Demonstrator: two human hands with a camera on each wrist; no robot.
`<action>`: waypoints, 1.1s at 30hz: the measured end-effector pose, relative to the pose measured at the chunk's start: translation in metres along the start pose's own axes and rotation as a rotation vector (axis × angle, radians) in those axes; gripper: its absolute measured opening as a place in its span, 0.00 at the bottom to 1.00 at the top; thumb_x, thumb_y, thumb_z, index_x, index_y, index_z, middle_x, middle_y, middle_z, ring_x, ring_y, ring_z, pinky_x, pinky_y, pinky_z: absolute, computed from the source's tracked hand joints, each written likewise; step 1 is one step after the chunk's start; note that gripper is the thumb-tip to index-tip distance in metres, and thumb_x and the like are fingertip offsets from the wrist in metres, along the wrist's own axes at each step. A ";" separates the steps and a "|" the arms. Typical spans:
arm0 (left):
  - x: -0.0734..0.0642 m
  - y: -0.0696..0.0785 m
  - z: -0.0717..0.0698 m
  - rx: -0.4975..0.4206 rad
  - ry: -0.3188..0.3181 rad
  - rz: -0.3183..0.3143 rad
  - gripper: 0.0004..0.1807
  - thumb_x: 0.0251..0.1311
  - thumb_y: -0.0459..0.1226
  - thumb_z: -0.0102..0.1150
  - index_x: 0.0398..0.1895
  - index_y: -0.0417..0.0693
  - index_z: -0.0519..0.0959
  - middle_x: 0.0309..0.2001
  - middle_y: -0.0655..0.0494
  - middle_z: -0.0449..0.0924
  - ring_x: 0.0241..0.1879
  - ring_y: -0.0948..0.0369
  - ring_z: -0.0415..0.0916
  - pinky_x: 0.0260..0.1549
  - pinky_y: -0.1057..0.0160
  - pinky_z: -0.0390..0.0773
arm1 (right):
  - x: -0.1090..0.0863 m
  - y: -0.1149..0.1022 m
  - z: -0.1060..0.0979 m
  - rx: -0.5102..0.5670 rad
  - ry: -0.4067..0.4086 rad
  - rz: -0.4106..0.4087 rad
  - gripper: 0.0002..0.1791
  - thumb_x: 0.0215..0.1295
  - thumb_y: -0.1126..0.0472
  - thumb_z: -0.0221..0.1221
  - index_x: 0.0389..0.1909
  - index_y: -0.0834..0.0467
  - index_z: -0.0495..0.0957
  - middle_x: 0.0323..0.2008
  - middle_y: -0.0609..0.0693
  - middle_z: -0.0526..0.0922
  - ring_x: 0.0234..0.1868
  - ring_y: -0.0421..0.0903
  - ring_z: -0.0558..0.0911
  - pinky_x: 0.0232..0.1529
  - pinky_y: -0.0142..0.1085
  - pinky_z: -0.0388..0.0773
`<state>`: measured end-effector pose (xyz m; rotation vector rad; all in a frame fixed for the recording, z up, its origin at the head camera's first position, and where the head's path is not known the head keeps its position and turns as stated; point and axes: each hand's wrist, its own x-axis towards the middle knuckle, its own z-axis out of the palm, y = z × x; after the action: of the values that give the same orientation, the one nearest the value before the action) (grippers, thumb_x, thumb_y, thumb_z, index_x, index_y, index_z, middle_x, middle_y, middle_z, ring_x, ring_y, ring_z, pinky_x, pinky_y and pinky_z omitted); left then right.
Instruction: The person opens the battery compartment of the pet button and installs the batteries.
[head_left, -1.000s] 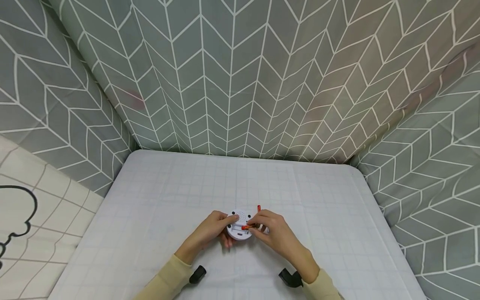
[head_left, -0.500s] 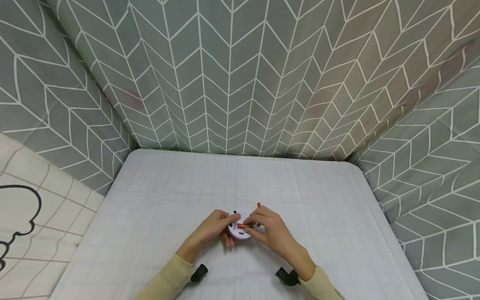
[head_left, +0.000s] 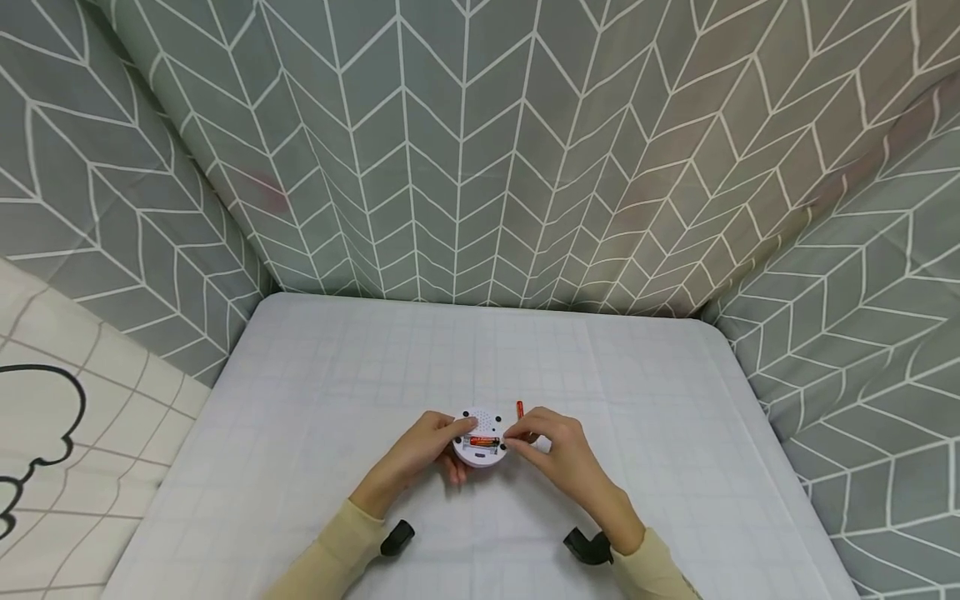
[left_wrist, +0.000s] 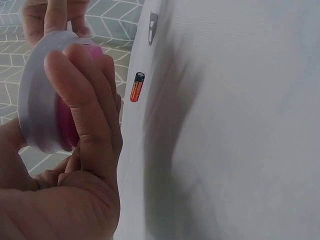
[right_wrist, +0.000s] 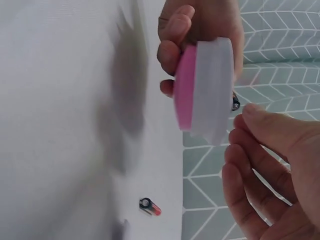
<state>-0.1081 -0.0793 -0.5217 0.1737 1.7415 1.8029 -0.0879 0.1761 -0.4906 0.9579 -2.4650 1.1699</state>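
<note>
My left hand (head_left: pixel 431 446) grips a round white device (head_left: pixel 480 457) with a pink far side, thumb on its perforated face. That face has several small dark feet and an uncovered battery compartment, where a red-and-black battery (head_left: pixel 483 442) lies. My right hand (head_left: pixel 551 437) is at the device's right edge, thumb and index fingertips close together with nothing between them. In the right wrist view, a dark battery end (right_wrist: pixel 236 102) shows at the device's face, near the right thumb (right_wrist: pixel 275 127). Another red battery (head_left: pixel 520 409) lies on the table just beyond the right hand.
The white-covered table (head_left: pixel 360 358) has patterned grey curtains (head_left: pixel 465 167) behind it and at its sides. A small pale piece (left_wrist: pixel 152 27) lies past the loose battery in the left wrist view. Black camera mounts (head_left: pixel 588 547) sit at both wrists.
The right hand held the battery over the compartment; the battery now lies in it. The right fingers have let go and drawn back to the right edge.
</note>
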 end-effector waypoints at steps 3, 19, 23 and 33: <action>0.000 0.000 0.000 -0.003 0.000 0.004 0.26 0.76 0.51 0.58 0.37 0.33 0.84 0.20 0.47 0.86 0.15 0.62 0.81 0.19 0.66 0.83 | 0.000 0.001 0.002 0.027 -0.002 0.010 0.07 0.62 0.66 0.74 0.38 0.53 0.89 0.35 0.40 0.87 0.34 0.34 0.82 0.32 0.39 0.86; -0.001 -0.003 0.003 -0.001 -0.007 0.016 0.26 0.77 0.51 0.58 0.38 0.33 0.85 0.20 0.46 0.86 0.15 0.62 0.82 0.19 0.65 0.83 | 0.002 -0.004 0.007 0.016 -0.046 0.041 0.04 0.63 0.63 0.75 0.36 0.53 0.88 0.35 0.40 0.85 0.35 0.34 0.83 0.36 0.33 0.84; 0.000 -0.004 0.003 -0.005 -0.007 0.025 0.26 0.77 0.51 0.58 0.37 0.33 0.85 0.19 0.48 0.85 0.15 0.62 0.81 0.18 0.66 0.83 | 0.002 -0.005 0.007 0.008 -0.055 0.040 0.03 0.65 0.61 0.74 0.35 0.54 0.88 0.35 0.41 0.85 0.34 0.36 0.83 0.36 0.32 0.84; 0.001 -0.004 0.004 -0.022 -0.003 0.047 0.25 0.77 0.49 0.59 0.36 0.31 0.84 0.19 0.49 0.85 0.14 0.63 0.80 0.17 0.66 0.81 | 0.006 -0.009 0.008 -0.033 -0.076 0.058 0.09 0.61 0.66 0.75 0.33 0.50 0.86 0.33 0.42 0.84 0.32 0.40 0.83 0.34 0.34 0.85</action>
<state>-0.1058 -0.0760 -0.5254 0.2094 1.7282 1.8540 -0.0856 0.1636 -0.4873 0.9440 -2.5797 1.1271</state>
